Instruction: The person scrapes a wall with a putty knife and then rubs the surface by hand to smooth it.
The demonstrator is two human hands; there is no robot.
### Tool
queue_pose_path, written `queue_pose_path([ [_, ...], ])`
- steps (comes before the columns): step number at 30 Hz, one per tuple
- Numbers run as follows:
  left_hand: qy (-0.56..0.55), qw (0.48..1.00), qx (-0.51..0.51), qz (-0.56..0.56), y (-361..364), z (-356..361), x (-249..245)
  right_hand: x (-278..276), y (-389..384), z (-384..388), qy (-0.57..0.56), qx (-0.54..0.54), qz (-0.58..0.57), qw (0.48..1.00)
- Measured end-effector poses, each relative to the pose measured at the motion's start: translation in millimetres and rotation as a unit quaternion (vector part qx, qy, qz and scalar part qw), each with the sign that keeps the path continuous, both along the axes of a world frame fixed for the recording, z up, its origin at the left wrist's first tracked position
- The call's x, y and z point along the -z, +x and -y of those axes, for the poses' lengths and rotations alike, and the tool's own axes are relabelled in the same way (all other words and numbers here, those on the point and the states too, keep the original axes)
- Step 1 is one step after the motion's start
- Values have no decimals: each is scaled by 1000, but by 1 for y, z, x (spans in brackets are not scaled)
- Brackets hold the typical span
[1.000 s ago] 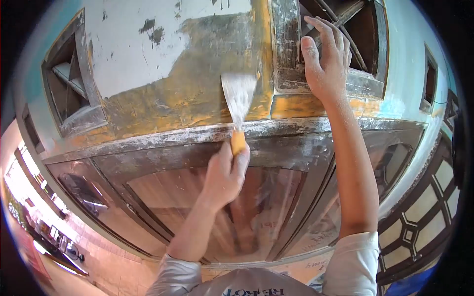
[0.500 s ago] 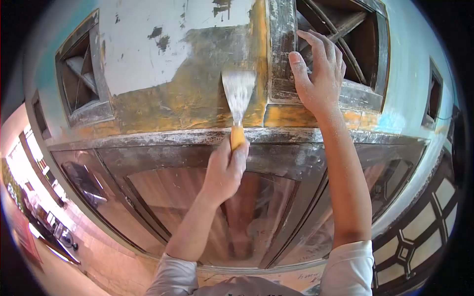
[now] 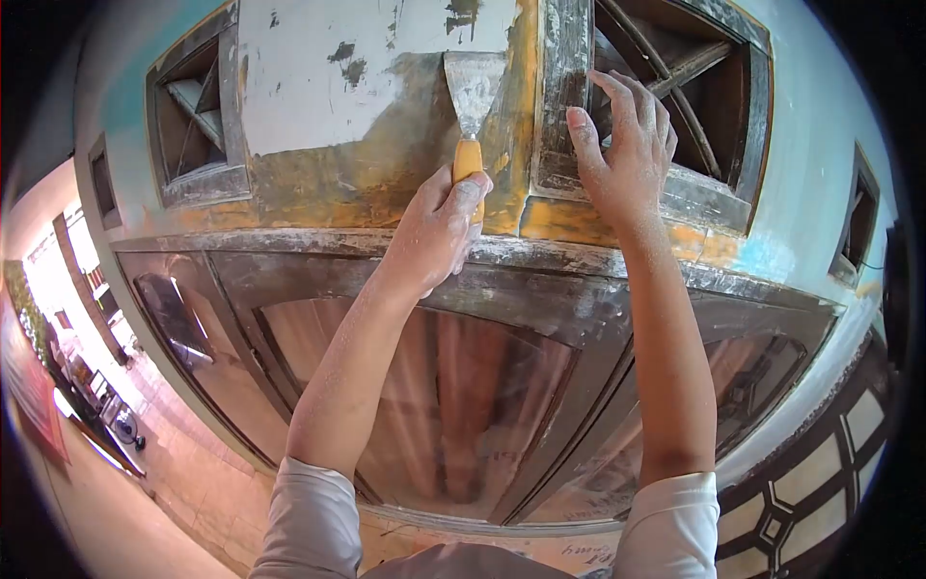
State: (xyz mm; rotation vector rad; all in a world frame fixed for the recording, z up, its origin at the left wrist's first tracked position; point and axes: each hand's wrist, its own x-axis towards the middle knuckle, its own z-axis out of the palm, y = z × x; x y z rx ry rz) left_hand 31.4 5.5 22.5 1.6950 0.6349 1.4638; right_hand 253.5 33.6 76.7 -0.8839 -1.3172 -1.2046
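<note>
My left hand is closed round the yellow handle of a scraper, whose wide, whitish blade points up against the wall. The blade lies at the edge between white paint and a bared brown and ochre patch. Farther right, my right hand has its fingers apart, with the fingertips at the frame of an opening with crossed bars. Both hands and forearms are dusty.
Below the wall patch runs a worn wooden ledge above dark-framed glass panels. Another crossed-bar opening is at left. A patterned grille stands at lower right, and a tiled floor shows at lower left.
My left hand and the scraper have moved up the wall, from the brown patch to the edge of the white paint. My right hand stays at the frame. The view has shifted slightly.
</note>
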Motion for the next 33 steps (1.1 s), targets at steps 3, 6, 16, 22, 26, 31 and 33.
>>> queue_pose_path([
  [3,-4,1000,-4,2,1,-1,-1,-1,2,0,-16,-4,-6,1000],
  [6,-12,1000,-6,12,-4,0,11,1,2,2,-41,-16,-11,999],
  [16,-32,995,-93,3,-81,0,107,4,2,4,-47,-21,2,999],
  [22,-4,985,-170,3,-125,-1,105,-8,-10,4,-38,-47,-5,998],
  [26,67,968,-237,47,-137,-2,85,-36,-42,2,7,-72,65,995],
  [31,97,948,-294,-69,-152,-11,100,-49,-105,-15,5,-49,105,993],
  [33,110,942,-304,-93,-153,-16,106,-40,-121,-14,-18,50,117,992],
])
